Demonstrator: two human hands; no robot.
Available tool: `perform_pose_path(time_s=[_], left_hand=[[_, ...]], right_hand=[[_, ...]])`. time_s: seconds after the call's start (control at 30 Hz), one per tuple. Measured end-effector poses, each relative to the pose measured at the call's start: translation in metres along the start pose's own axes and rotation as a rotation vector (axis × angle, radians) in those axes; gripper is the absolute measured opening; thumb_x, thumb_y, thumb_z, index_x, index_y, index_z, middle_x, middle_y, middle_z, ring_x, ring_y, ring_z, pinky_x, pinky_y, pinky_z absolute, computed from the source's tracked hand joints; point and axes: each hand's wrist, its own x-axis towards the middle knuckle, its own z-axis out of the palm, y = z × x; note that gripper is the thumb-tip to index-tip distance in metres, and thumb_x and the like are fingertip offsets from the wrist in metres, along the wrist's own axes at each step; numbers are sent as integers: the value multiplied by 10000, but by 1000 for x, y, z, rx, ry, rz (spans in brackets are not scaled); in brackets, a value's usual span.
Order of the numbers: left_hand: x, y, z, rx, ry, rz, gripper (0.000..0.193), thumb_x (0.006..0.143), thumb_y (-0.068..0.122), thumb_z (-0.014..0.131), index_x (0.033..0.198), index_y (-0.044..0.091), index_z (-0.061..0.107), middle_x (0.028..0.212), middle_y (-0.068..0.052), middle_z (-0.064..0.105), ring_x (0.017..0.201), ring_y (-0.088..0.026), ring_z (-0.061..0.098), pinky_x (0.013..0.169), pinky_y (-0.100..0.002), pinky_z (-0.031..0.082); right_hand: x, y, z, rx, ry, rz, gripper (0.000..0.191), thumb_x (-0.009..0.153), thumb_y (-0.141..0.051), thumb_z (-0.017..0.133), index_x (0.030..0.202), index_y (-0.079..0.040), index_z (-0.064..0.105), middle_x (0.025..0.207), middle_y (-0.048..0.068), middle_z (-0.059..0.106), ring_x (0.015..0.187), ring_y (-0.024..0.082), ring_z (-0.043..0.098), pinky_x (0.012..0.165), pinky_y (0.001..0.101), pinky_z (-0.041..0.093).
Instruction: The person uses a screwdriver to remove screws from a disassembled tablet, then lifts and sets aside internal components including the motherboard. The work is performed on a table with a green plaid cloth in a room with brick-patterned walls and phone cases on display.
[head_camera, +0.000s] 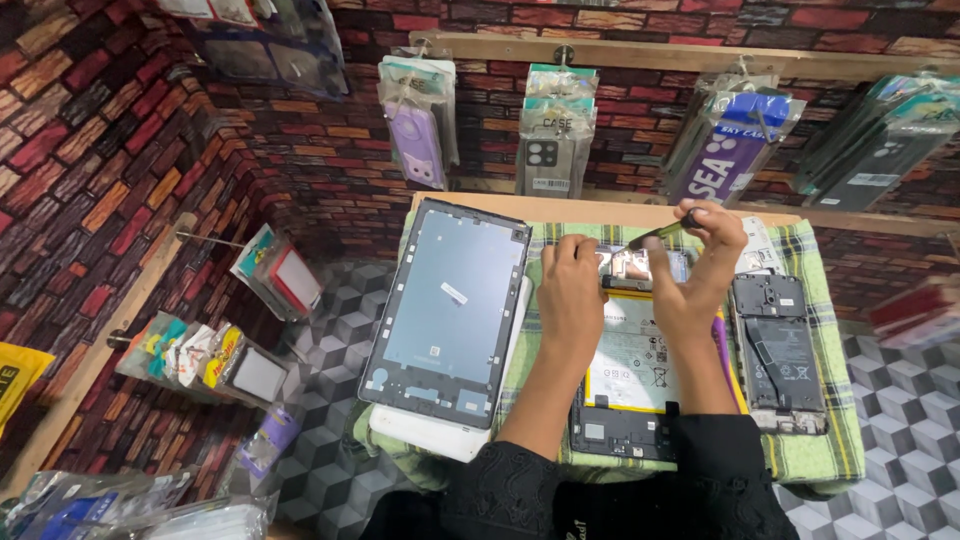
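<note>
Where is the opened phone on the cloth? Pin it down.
In the head view, the opened phone lies face down at the right edge of the checked cloth, just right of the right hand and the open tablet.
</note>
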Motion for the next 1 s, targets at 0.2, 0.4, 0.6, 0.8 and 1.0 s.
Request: perform_pose_path(time_s=[0.2,0.4,0.6,0.8,1.0], left_hand=[[1,0,1,24,26,9,461,718,-72,775,1167,1,697,1249,-84,647,1149,-295,603,867,-365,602],[-1,-1,1,-8,32,16,420,759,-59,779,1167,-6,696,1233,-87,647,1131,-300,602,851,-379,598],[1,0,1,19,24,7,475,702,-85,773,1164,-5,696,1242,-87,646,1136,-294,602,856,-360,605],[1,0,0,10,42,21,415,769,-77,774,1169,-7,694,1244,-93,643,1138,-300,599,855,-370,601],[-1,0,-1,-21,11,3,508,671,-91,786,1164,-14,688,1238,-95,641,1143,-311,593,862,-379,594]], right_hand=[[1,-1,1,154,29,76,492,990,69,663,1390,-93,425,1314,84,542,1198,191,617,1061,316,502],[0,0,-1,-133,21,-16,574,931,93,786,1356,-76,439,1304,116,522,1158,215,562,1019,339,477],[-3,3,-1,40,4,58,532,1001,101,672,1410,-102,398,1314,99,541,1227,200,601,1048,313,466],[-2,3,-1,101,17,83,515,984,90,658,1390,-106,409,1305,88,538,1203,185,621,1043,315,500],[0,2,-1,-50,22,12,557,937,108,766,1349,-76,441,1323,104,509,1197,189,569,1031,328,491]])
